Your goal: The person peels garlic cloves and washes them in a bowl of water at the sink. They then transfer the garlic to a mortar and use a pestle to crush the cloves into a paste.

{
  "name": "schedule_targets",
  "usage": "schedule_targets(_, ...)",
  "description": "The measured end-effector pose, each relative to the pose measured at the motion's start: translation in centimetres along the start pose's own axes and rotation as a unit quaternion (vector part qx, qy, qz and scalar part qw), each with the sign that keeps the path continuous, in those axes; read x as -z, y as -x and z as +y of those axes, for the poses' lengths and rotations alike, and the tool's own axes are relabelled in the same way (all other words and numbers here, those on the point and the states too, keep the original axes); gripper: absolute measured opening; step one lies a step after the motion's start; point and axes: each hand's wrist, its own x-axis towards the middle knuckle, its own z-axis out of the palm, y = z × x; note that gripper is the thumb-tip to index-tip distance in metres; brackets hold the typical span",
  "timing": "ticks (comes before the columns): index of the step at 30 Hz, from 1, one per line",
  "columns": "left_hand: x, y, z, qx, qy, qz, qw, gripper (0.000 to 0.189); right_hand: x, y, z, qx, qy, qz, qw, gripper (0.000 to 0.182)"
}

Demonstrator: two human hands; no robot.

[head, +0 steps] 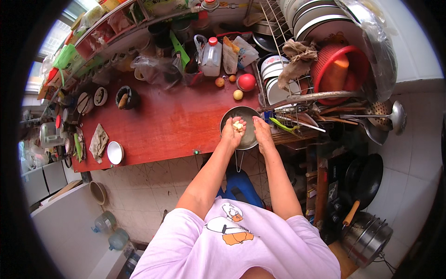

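Several pale, peeled pieces that look like garlic cloves point(238, 126) lie in the cupped palm of my left hand point(234, 132). Both hands are over a round metal pan point(249, 139) at the edge of the red table point(167, 129); its wire handle points towards me. Cloudy liquid seems to be in the pan. My right hand point(262, 132) is at the pan's right side, fingers extended, with nothing visible in it. The two hands are apart.
Behind the pan are a yellow round fruit point(238, 94) and a red ball-shaped thing point(246, 82). A dish rack point(275, 45) stands at right, with ladles nearby. Leftward are a mortar with pestle point(127, 98), a white bowl point(115, 152) and a crumpled cloth point(99, 143).
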Motion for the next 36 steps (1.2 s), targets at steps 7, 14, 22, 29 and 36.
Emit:
schedule_targets(7,0.6,-1.2,-0.4,-0.054,-0.017,0.055,0.997,0.038,-2.5,-1.6,2.1,-0.053,-0.068,0.067,0.994,0.037)
schedule_targets(14,2.2,-1.2,0.0,-0.02,0.025,-0.013,0.999,0.037,-1.4,1.5,-0.5,-0.026,-0.054,-0.095,0.994,0.032)
schedule_targets(22,-0.1,0.1,-0.8,-0.064,-0.032,0.049,0.996,0.039,-2.4,-2.3,2.9,0.024,0.075,0.129,0.989,0.038)
schedule_targets(29,1.8,-1.1,-0.1,-0.041,-0.015,0.014,0.999,0.038,-1.2,2.1,-1.3,-0.068,-0.138,-0.172,0.973,0.034)
schedule_targets(36,2.8,-1.0,0.2,-0.002,-0.016,-0.035,0.999,0.034,-0.9,-0.2,0.5,-0.025,-0.031,0.012,0.999,0.04)
